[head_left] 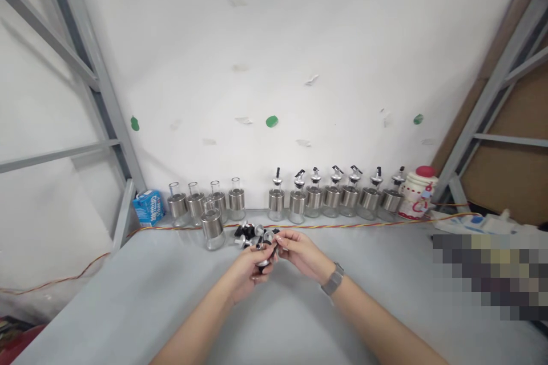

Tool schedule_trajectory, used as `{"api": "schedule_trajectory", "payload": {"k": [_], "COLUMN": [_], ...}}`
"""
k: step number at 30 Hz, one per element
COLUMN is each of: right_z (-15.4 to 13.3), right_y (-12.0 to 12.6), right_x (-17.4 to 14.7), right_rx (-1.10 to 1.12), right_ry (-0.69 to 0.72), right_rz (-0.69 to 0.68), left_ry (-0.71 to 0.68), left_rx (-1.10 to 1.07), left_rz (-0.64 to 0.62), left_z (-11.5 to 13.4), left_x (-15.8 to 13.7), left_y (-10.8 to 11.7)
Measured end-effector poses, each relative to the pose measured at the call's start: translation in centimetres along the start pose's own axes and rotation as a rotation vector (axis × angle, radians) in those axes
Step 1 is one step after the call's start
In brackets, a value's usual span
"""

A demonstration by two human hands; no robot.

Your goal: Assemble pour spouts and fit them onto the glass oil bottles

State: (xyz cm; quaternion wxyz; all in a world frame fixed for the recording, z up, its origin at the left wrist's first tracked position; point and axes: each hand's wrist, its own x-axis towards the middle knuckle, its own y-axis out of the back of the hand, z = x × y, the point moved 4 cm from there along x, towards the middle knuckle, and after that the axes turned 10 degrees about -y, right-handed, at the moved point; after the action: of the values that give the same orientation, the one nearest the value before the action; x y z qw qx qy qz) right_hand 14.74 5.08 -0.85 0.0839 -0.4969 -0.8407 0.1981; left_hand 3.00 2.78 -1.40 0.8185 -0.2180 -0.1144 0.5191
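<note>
My left hand [252, 269] is closed around a silver and black pourer top [262, 266], held low over the grey table. The fingertips of my right hand [302, 252] pinch a small black part at the upper right side of this pourer top; the fingers partly hide it. Just beyond my hands lies a small pile of loose pourer tops [247, 234], black and silver. To the left of the pile stands an uncapped glass bottle [213, 224] with a steel band.
Several open glass bottles [177, 205] stand at the back left beside a blue drink carton [148, 208]. Several bottles with pourers fitted [332, 198] line the wall at right, ending at a white jar with a red lid [417, 194]. A twisted red-yellow wire [342, 225] crosses the table [299, 319].
</note>
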Motion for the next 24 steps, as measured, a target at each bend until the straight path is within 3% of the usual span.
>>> {"api": "schedule_trajectory", "payload": {"k": [7, 9, 12, 14, 16, 19, 24], "right_z": [-0.6, -0.5, -0.1, 0.2, 0.4, 0.4, -0.2], "right_y": [1.0, 1.3, 1.1, 0.7, 0.5, 0.3, 0.0], "right_x": [-0.3, -0.2, -0.1, -0.1, -0.1, -0.2, -0.3], "right_rx": [0.318, 0.358, 0.355, 0.328, 0.295, 0.239, 0.117], "right_ry": [-0.025, -0.057, -0.117, -0.16, -0.189, -0.177, -0.082], "right_rz": [0.051, 0.065, 0.045, 0.024, 0.027, 0.058, 0.071], "left_ry": [-0.035, -0.142, -0.405, -0.533, -0.558, -0.547, -0.508], "left_rx": [0.016, 0.207, 0.66, 0.901, 1.045, 1.1, 0.985], "left_rz": [0.119, 0.169, 0.217, 0.173, 0.115, 0.103, 0.116], "left_z": [0.8, 1.0, 1.3, 1.3, 1.0, 0.9, 0.9], "left_x": [0.1, 0.3, 0.3, 0.1, 0.0, -0.3, 0.0], "left_y": [0.0, 0.3, 0.7, 0.5, 0.3, 0.1, 0.0]}}
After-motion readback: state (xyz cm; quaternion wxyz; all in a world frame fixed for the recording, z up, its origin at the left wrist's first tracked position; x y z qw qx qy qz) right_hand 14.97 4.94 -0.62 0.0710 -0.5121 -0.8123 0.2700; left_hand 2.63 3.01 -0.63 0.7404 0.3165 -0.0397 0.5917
